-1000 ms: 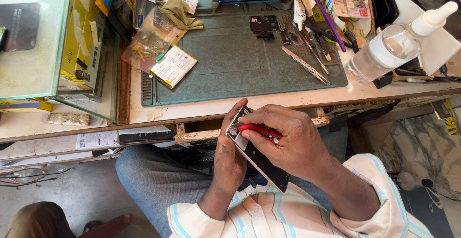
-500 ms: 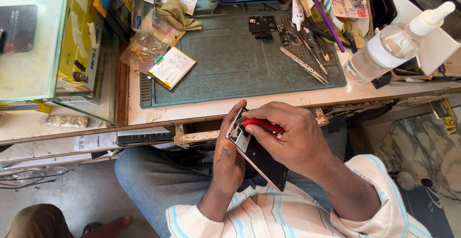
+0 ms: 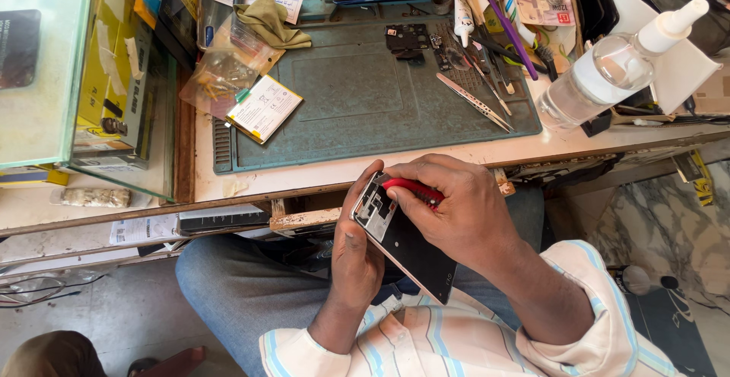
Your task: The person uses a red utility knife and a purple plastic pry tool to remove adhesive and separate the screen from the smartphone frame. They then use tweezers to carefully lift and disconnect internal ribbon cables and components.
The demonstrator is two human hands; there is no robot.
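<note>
Phone opened up, held over lap below bench edge
Left hand cups phone from beneath, fingers wrapped on its edge; right hand pinches red-handled tool against phone's top end. Tweezers and clear bottle lie on green mat

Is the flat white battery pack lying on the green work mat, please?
Yes, the white battery pack lies at the left edge of the green mat, beside a clear plastic bag.

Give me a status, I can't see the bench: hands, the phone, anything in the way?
Left hand cradles opened phone. Right hand grips red-handled tool at its top end. Nothing blocking; tweezers idle on mat.
</note>
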